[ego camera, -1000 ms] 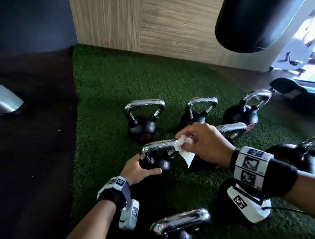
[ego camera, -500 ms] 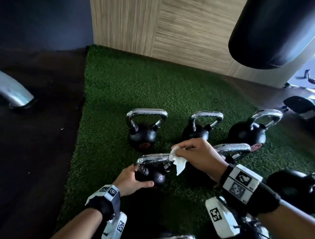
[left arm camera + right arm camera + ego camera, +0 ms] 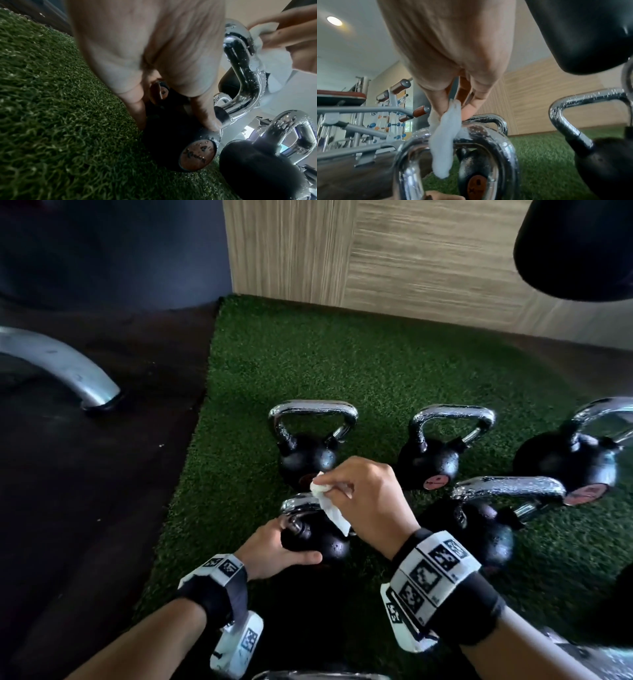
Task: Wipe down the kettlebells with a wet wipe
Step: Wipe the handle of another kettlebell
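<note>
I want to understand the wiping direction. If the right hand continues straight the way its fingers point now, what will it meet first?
Probably the back-left kettlebell: the right hand, pinching the wet wipe over the held kettlebell's chrome handle, points up-left toward it. Depth is unclear, so it may pass above.

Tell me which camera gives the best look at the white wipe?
The right wrist view: the wet wipe fills the middle, pinched by the right hand and draped over a kettlebell's chrome handle. The head view shows it small, partly under the fingers. The left wrist view catches only a blurred edge.
</note>
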### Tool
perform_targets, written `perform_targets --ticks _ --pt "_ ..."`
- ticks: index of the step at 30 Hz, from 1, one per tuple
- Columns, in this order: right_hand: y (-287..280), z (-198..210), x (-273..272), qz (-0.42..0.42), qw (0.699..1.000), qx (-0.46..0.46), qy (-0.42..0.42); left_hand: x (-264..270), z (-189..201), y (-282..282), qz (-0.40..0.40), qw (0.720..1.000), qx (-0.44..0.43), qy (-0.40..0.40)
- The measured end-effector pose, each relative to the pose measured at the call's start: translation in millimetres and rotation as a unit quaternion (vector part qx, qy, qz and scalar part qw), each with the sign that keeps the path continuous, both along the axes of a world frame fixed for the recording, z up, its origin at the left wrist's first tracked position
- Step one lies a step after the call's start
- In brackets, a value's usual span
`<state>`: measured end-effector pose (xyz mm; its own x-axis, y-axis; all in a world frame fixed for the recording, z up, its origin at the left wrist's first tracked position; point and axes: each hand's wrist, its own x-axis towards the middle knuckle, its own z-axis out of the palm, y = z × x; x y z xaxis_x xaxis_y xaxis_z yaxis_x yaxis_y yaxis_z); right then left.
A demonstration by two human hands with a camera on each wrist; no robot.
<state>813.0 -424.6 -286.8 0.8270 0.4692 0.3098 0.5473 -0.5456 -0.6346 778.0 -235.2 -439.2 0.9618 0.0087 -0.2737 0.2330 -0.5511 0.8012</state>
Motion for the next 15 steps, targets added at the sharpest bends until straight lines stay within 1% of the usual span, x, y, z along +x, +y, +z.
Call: perform_targets --ticks 3,6,9,10,12,14,15 --pt "-3 0 -4 0.048 0.995 -0.090 -0.021 -3 3 -1 -0.003 1.000 -0.004 -0.007" --pt "-7 4 -3 0.108 0.974 -0.199 -0.024 -3 2 0 -0.006 1.000 0.003 -0.006" --pt "-5 9 2 0.126 0.961 -0.242 -0.049 -3 3 0 -0.008 1.000 -0.001 -0.013" --pt "-3 9 2 0.121 0.963 -0.237 -0.051 -3 3 0 -0.007 1.000 -0.002 -0.013" --pt "-3 8 0 0.081 0.975 -0.203 -0.038 -3 2 0 -0.006 1.000 -0.002 -0.013" --pt "-12 5 3 0.002 0.987 -0.161 -0.003 -3 0 1 -0.005 1.000 0.001 -0.015" --pt "-19 4 6 -0.038 0.988 -0.147 0.027 -4 0 1 -0.007 1.000 0.003 -0.014"
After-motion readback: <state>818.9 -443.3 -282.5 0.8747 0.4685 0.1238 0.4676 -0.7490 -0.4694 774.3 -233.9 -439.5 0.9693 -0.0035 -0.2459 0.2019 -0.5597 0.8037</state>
